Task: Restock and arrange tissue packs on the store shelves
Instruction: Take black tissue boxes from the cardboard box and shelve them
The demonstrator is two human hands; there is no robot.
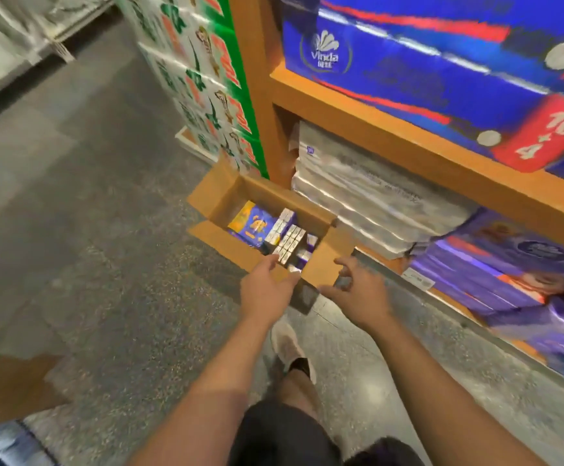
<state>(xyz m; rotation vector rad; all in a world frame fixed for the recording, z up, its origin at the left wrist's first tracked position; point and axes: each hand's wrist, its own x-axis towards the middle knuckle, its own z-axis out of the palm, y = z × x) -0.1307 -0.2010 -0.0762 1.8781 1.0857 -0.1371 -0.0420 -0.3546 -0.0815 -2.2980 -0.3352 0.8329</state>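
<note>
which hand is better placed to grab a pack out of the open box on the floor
Probably the left hand: its fingertips already reach the packs inside the cardboard box. The right hand hovers outside, by the near flap.

We cannot read the print on the small packs (287, 238) in the cardboard box (226, 200); they are too small and blurred. The blue Vinda packs (442, 72) run off the right edge, smeared. The left hand (263, 290) perhaps touches the box's near wall, but its fingertips are unclear.
</note>
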